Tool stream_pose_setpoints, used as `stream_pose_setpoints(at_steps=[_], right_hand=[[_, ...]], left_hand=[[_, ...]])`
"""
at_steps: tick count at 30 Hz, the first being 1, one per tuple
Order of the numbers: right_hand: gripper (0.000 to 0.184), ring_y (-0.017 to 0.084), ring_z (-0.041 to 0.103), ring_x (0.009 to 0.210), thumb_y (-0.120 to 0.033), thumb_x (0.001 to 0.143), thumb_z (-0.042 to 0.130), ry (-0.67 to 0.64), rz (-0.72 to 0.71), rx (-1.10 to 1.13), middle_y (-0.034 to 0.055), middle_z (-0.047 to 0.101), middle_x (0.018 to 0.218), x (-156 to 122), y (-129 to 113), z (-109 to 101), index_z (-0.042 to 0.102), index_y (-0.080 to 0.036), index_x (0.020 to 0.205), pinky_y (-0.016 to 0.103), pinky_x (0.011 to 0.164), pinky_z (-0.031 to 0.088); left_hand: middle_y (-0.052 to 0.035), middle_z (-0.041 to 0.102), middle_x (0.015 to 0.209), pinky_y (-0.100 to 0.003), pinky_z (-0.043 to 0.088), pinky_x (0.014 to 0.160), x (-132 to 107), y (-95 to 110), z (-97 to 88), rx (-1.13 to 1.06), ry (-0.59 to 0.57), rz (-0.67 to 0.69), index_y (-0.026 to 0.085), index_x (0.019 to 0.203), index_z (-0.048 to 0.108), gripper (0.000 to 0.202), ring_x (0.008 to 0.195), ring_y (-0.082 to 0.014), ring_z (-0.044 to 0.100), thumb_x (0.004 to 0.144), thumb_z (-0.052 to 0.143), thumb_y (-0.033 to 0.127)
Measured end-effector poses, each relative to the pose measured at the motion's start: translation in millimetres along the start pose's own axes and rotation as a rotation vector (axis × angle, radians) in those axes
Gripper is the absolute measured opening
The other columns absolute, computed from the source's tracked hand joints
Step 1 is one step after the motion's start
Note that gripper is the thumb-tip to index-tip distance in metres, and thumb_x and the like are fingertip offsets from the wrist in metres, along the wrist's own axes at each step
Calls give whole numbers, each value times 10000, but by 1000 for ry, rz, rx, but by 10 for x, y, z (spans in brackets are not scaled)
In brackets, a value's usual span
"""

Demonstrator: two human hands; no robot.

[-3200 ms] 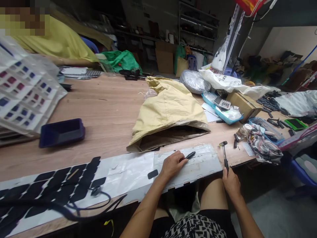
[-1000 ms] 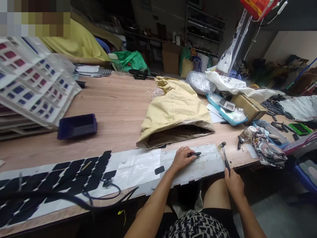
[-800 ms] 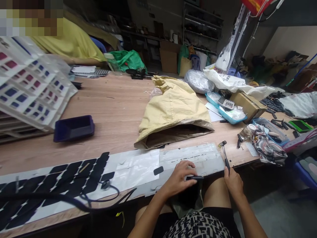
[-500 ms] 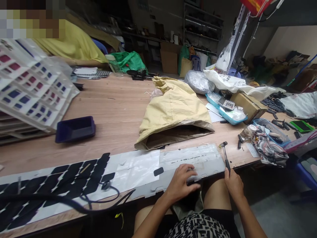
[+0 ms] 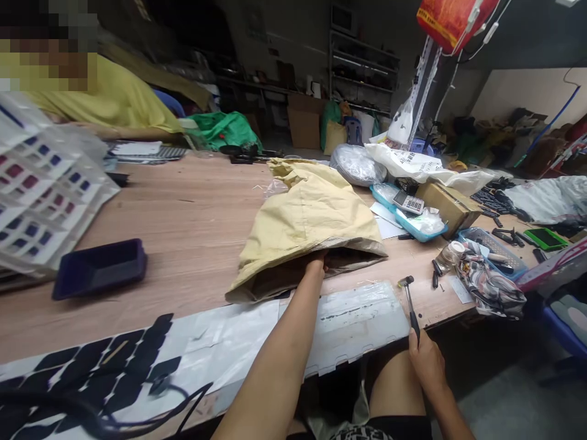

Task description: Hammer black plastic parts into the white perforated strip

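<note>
My left hand (image 5: 317,261) reaches into the mouth of a yellow cloth sack (image 5: 312,211) lying on the table; its fingers are hidden inside. My right hand (image 5: 427,360) is closed around the black handle of a small hammer (image 5: 414,315), whose head lies over the table's front edge area. Between my arms and the sack runs a pale, taped board (image 5: 358,321) along the front edge. To its left, a white sheet carries rows of black rounded pieces (image 5: 87,360).
A dark blue tray (image 5: 101,269) and a white plastic crate (image 5: 41,189) stand at left, near a person in yellow (image 5: 132,98). At right are a blue basket (image 5: 495,250), a jar (image 5: 449,255), a cardboard box (image 5: 449,205) and a calculator (image 5: 408,202). Black cables cross the lower left.
My left hand has moved from above the board forward into the sack's opening. My right hand still holds the hammer. The view has shifted slightly to the right.
</note>
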State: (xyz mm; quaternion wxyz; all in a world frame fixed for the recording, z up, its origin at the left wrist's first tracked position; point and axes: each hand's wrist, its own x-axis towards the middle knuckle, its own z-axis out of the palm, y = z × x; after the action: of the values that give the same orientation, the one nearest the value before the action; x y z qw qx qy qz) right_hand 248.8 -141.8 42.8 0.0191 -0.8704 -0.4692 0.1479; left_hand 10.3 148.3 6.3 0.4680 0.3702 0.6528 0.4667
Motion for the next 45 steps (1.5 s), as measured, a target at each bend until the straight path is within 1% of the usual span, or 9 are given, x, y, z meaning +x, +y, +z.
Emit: stream_pose_setpoints(at_steps=[3, 7, 14, 17, 20, 23, 28, 32, 45], right_hand=[[424, 276, 686, 973, -389, 1010, 303, 10, 5, 4, 155, 728, 1024, 1, 4, 20, 624, -158, 1161, 324, 796, 467], [407, 264, 685, 978, -384, 1007, 324, 12, 13, -7, 152, 727, 1033, 2, 3, 23, 628, -155, 1151, 309, 800, 463], [415, 264, 686, 957, -397, 1006, 312, 7, 4, 7, 150, 728, 1019, 0, 12, -2, 638, -164, 1112, 312, 785, 458], [418, 260, 686, 953, -397, 1005, 307, 12, -6, 9, 149, 729, 1010, -1, 13, -1, 641, -164, 1103, 303, 774, 454], [424, 256, 687, 946, -396, 1001, 310, 11, -7, 4, 152, 730, 1004, 0, 10, 1, 644, -157, 1103, 294, 765, 449], [446, 255, 687, 942, -405, 999, 303, 13, -5, 3, 162, 728, 1006, 2, 5, -3, 649, -144, 1103, 293, 766, 449], [447, 256, 683, 957, -400, 998, 306, 13, 5, 5, 171, 723, 1033, 3, -6, -19, 644, -139, 1132, 298, 777, 453], [443, 255, 687, 947, -405, 999, 312, 20, 9, 15, 164, 727, 1016, -8, -11, -22, 647, -145, 1124, 299, 778, 458], [467, 254, 697, 892, -428, 987, 288, -7, 20, -1, 163, 731, 962, -18, -13, -18, 662, -166, 1085, 322, 770, 474]], left_hand=[[-29, 631, 924, -267, 539, 642, -5, -36, -37, -29, 24, -172, 126, 1048, 605, 262, 735, -114, 608, 931, 569, 358], [24, 518, 579, -214, 359, 408, -175, -55, -107, -92, 68, -213, 122, 729, 577, 219, 457, -82, 455, 817, 625, 317], [54, 451, 465, -216, 246, 390, -905, -235, -459, -131, -76, -49, 188, 576, 526, 196, 381, -76, 362, 600, 634, 349], [43, 482, 464, -224, 297, 453, -1205, -371, -669, 79, -241, 90, 189, 550, 571, 150, 438, -96, 410, 596, 639, 315], [35, 524, 517, -241, 352, 536, -1371, -405, -751, 373, -175, 232, 204, 596, 589, 148, 532, -131, 488, 658, 628, 333], [14, 593, 691, -259, 400, 619, -1460, -332, -602, 512, -54, 377, 214, 769, 609, 226, 661, -160, 557, 699, 668, 420], [-54, 608, 941, -314, 432, 744, -1691, -257, 25, 727, -145, 560, 212, 935, 626, 491, 918, -234, 573, 684, 695, 628], [-83, 606, 987, -360, 415, 823, -1878, -308, 415, 834, -239, 705, 205, 906, 656, 344, 1001, -265, 534, 756, 693, 513], [-35, 668, 924, -312, 439, 797, -2470, -373, 726, 629, -589, 661, 266, 1104, 620, 290, 876, -202, 606, 830, 632, 358]])
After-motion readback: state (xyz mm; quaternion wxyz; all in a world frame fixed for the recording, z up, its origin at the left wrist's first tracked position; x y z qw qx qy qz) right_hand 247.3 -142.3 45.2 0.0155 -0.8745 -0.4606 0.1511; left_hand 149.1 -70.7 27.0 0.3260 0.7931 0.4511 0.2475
